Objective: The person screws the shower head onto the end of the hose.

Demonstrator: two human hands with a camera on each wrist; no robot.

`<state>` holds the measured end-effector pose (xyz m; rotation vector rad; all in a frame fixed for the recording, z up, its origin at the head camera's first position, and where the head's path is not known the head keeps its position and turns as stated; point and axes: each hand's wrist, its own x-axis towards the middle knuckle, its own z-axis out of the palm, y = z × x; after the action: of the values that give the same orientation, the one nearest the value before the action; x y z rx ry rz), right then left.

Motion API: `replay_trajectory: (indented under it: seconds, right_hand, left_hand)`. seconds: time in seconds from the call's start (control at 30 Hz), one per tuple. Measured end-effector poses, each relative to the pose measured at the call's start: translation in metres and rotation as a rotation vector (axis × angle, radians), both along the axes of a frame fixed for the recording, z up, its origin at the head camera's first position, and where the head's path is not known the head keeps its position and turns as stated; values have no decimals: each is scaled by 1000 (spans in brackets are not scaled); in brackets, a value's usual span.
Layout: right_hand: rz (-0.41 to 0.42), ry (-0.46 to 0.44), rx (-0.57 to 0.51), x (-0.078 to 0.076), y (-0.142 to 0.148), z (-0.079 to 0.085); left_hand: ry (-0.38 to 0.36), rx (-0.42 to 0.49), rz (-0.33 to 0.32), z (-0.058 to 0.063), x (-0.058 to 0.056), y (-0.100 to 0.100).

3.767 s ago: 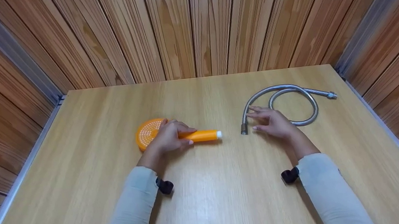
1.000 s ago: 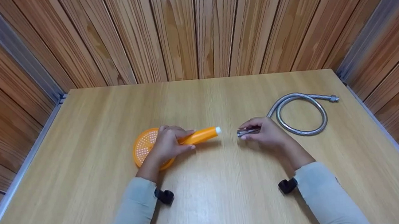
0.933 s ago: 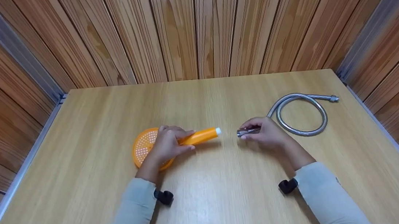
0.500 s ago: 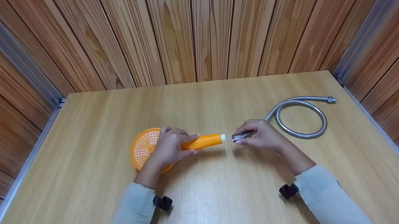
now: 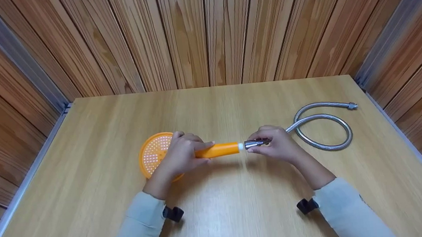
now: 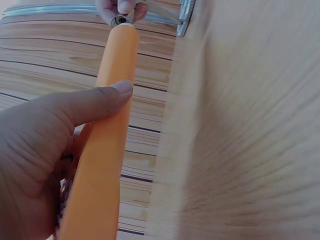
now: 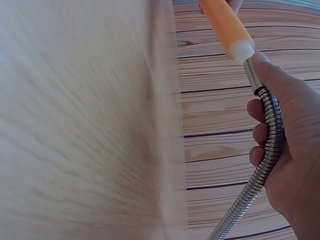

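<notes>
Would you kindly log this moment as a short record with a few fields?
left hand: grips the handle of the orange shower head
right hand: pinches the nut end of the metal hose
joint: hose nut meets the handle's white tip
hose: one loop on the wooden table, far end free

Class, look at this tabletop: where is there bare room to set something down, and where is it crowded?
Bare: the table behind both hands to the back wall, and left of the orange shower head. Crowded: the middle, where left hand and right hand meet, and right, around the hose loop.
</notes>
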<state>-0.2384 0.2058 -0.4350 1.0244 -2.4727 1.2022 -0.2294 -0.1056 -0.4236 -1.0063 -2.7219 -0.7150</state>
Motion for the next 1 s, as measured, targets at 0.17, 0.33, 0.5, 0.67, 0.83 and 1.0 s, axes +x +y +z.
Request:
replay_trajectory:
  seconds: [0.17, 0.33, 0.5, 0.67, 0.83, 1.0]
  right_hand:
    - [-24, 2, 5, 2, -2, 0]
    - [-42, 1, 1, 3, -2, -3]
    - [-46, 11, -11, 4, -3, -5]
    - [-67, 42, 7, 4, -3, -6]
    - [-96, 61, 55, 4, -3, -3]
    - [-104, 40, 118, 5, -4, 0]
  left_hand:
    - [5, -12, 2, 2, 1, 1]
    - [-3, -31, 3, 3, 1, 2]
    - [6, -41, 0, 4, 1, 4]
    - [25, -50, -1, 4, 0, 5]
    - [67, -59, -2, 5, 0, 7]
    - [112, -66, -14, 5, 1, 9]
